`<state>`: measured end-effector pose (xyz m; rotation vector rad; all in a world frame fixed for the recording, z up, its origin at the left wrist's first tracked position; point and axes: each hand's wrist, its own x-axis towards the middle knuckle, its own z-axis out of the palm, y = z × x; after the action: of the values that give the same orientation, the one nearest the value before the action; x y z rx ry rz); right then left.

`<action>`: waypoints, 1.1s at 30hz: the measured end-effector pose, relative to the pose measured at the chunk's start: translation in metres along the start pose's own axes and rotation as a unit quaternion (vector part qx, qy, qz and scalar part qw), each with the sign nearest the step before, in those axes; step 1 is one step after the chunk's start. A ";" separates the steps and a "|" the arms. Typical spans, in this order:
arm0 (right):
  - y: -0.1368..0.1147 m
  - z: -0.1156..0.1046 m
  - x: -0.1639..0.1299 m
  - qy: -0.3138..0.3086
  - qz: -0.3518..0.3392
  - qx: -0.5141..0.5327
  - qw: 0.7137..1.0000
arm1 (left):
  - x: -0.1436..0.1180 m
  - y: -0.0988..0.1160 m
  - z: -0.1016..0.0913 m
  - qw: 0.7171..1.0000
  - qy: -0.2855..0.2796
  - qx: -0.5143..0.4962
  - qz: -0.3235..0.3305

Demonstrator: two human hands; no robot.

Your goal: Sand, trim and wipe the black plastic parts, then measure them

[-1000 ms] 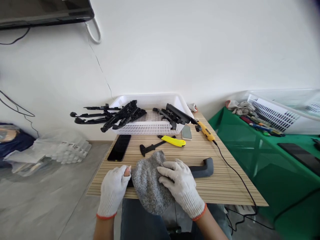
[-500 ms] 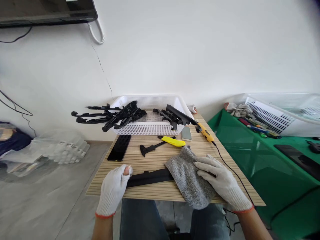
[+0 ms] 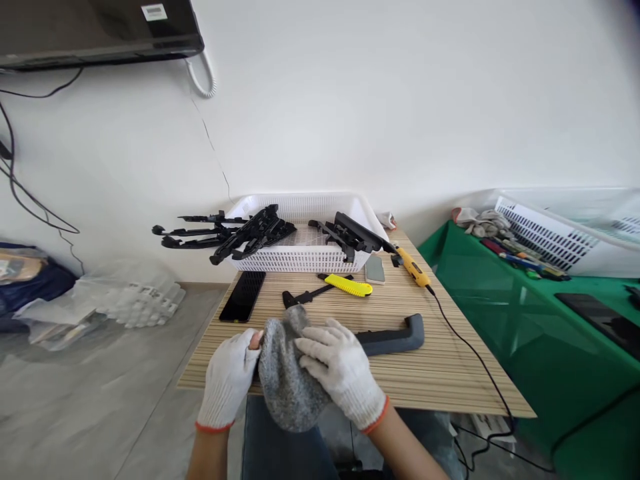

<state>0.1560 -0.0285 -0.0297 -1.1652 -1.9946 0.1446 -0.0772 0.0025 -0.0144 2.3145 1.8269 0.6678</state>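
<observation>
A long dark plastic part with an upturned right end lies along the front of the wooden table. My left hand, in a white knit glove, grips its left end at the table's front edge. My right hand, also gloved, presses a grey knit cloth over the left stretch of the part, right beside my left hand. The cloth hangs over the table edge and hides that portion of the part.
A white basket with several black plastic parts stands at the back. In front of it lie a black phone, a yellow utility knife, a small grey block and a corded yellow tool. A green table stands to the right.
My right hand has slid the grey cloth from the part's right end back along it to the left end, next to my left hand. The left hand has held still.
</observation>
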 end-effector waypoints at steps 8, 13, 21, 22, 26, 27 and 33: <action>0.011 -0.012 -0.006 -0.020 -0.013 -0.009 1.000 | -0.001 0.002 -0.005 1.000 0.005 -0.018 0.005; 0.066 -0.066 -0.042 -0.008 -0.008 -0.114 0.993 | -0.002 0.008 -0.007 0.999 0.003 -0.037 -0.003; 0.113 -0.112 -0.083 0.039 0.037 -0.284 0.957 | 0.000 0.011 -0.009 0.998 -0.005 -0.055 -0.030; 0.110 -0.110 -0.080 0.041 0.030 -0.283 0.958 | 0.000 0.010 -0.009 0.998 -0.005 -0.054 -0.033; 0.083 -0.090 -0.057 0.056 0.001 -0.273 0.960 | 0.001 0.010 -0.010 0.998 -0.003 -0.052 -0.030; 0.075 -0.083 -0.050 0.059 -0.007 -0.263 0.963 | 0.001 0.010 -0.010 0.998 -0.002 -0.050 -0.029; 0.023 -0.030 -0.010 0.015 -0.040 -0.111 0.993 | 0.001 0.004 -0.006 0.999 0.005 -0.026 -0.040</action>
<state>0.1945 -0.0315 -0.0256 -1.2148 -2.0663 -0.1385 -0.0753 0.0014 -0.0075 2.1962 1.8729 0.7077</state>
